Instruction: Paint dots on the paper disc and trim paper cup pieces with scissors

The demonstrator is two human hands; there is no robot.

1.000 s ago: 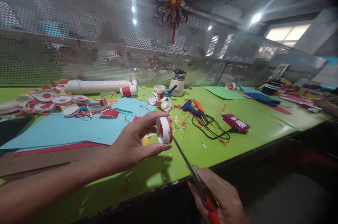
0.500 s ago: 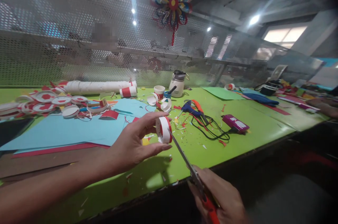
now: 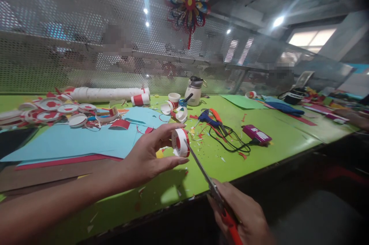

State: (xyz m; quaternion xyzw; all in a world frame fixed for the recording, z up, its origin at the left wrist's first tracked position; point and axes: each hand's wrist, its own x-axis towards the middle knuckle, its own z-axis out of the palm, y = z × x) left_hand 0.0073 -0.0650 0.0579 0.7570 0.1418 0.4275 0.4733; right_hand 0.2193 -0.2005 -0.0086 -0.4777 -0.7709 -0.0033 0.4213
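I see my left hand (image 3: 147,156) holding a red-and-white paper ring (image 3: 180,142) above the front of the green bench (image 3: 259,152), fingers closed lightly on it, forefinger over the top and thumb underneath. My right hand (image 3: 245,218) is wrapped shut around the red handles of the scissors (image 3: 211,187), whose blades slant up so the tip meets the ring's lower right edge. How far the blades are parted I cannot tell, they read as one thin line from here. To cut well, I judge the ring should stay pinched just firmly enough not to flatten, with the fingertips clear of the blade line, and the ring should be turned into the blades, not the scissors pushed around it (short snips near the tip suit paper this narrow). Behind lie blue paper sheets (image 3: 72,141), a heap of finished rings (image 3: 54,108), a glue gun (image 3: 209,118) with its black cord, and a white tube (image 3: 106,94).
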